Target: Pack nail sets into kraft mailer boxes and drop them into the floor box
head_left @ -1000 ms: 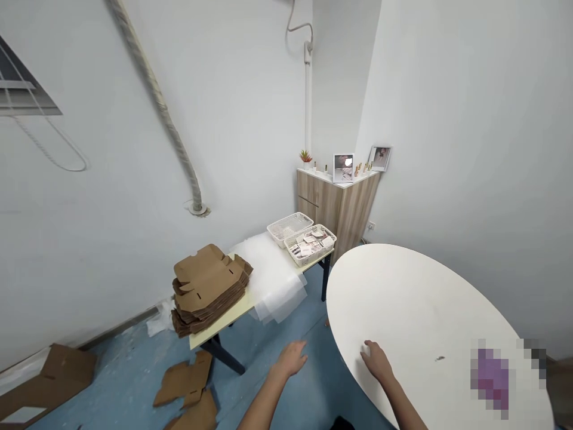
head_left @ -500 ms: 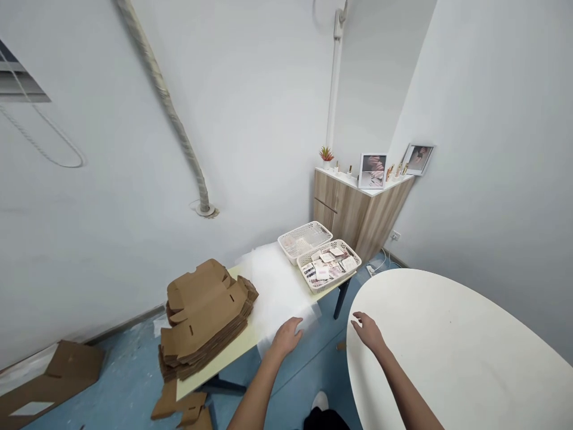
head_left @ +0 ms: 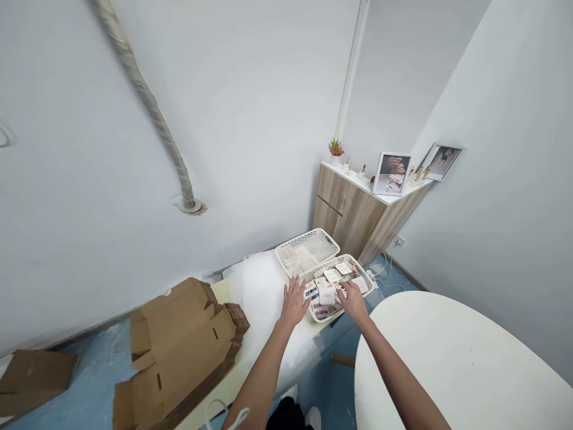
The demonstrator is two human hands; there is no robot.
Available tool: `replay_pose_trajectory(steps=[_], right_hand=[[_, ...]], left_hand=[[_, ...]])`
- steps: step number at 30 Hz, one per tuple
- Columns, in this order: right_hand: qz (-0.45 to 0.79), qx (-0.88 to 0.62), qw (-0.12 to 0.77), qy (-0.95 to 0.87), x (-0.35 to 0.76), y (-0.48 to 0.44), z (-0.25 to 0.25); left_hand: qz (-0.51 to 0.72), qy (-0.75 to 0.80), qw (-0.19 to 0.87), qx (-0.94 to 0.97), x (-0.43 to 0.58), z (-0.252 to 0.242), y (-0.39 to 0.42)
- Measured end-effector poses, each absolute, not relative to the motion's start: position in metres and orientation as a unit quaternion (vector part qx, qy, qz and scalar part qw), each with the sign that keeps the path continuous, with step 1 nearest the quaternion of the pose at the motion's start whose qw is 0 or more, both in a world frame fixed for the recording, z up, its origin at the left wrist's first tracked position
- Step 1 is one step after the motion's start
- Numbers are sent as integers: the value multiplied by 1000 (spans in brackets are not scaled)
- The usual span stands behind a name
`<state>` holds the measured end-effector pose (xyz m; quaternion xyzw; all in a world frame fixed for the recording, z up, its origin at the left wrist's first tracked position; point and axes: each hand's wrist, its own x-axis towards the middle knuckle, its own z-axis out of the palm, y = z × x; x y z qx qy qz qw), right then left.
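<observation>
A white perforated plastic basket (head_left: pixel 353 261) holds a heap of small flat packets with white cards (head_left: pixel 326 294) and dark or pinkish pieces. My left hand (head_left: pixel 293 303) is at its left edge, fingers spread, palm down, holding nothing visible. Over the packets at the right side of the basket is my right hand (head_left: pixel 353 300), its fingers slightly bent and apart, touching or just above the cards. Contact under its fingertips is hidden. Behind stands a second white basket (head_left: pixel 282 261) containing clear flat packs.
Flattened brown cardboard boxes (head_left: pixel 188 352) lie stacked on the table's left part, beside a white sheet (head_left: pixel 262 292). A round white table (head_left: pixel 447 358) stands at right. A wooden cabinet (head_left: pixel 353 215) fills the corner, bearing picture frames (head_left: pixel 393 173) and a plant (head_left: pixel 335 149). Cables (head_left: pixel 388 276) run on the floor.
Both hands have moved forward, from in front of the table to the front basket. The view has shifted closer to the baskets, and the cardboard stack now appears larger.
</observation>
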<state>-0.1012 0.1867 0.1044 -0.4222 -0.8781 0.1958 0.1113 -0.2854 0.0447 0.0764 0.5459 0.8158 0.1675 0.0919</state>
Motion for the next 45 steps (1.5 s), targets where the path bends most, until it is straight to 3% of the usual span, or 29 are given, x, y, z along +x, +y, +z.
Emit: replay_pose_trajectory(steps=[6, 12, 18, 22, 30, 36, 45], right_hand=[[183, -378, 58, -906, -204, 227, 101], [148, -315, -109, -931, -303, 260, 72], [133, -298, -184, -927, -325, 273, 49], [114, -283, -187, -934, -323, 276, 57], [132, -316, -122, -931, -302, 281, 101], [215, -396, 132, -883, -222, 260, 143], [336, -481, 302, -751, -37, 187, 172]], left_hand=[[144, 790, 42, 594, -319, 46, 67], [182, 776, -27, 603, -322, 28, 61], [192, 774, -19, 603, -322, 36, 59], [203, 778, -19, 594, -321, 35, 59], [231, 778, 7, 584, -325, 24, 66], [354, 740, 25, 572, -315, 55, 98], [439, 582, 167, 664, -174, 117, 120]])
